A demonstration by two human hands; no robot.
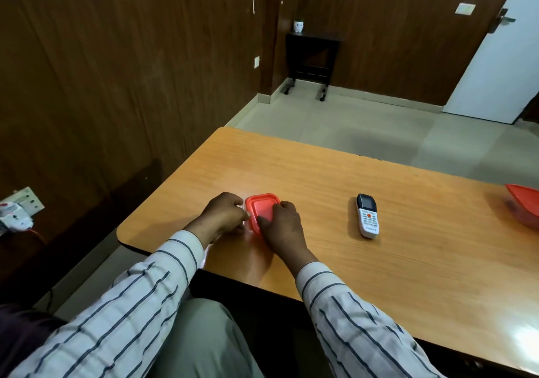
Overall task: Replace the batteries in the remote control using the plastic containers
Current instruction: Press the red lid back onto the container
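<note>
A small plastic container with a red lid (261, 207) sits on the wooden table (335, 179) near its left front corner. My left hand (224, 213) grips the container's left side, fingers curled against its clear wall. My right hand (284, 221) lies over the lid's right and near edge, fingers pressed on it. A white remote control (367, 215) with a dark screen lies face up to the right, apart from both hands. A second, larger red-lidded container (525, 207) is partly cut off at the table's far right edge.
Dark wood panelling lines the wall on the left, with a socket and plugged adapter (16, 211) low down. A small dark side table (310, 59) stands in the far corner. A white door (501, 57) is at the right. My lap is under the table's front edge.
</note>
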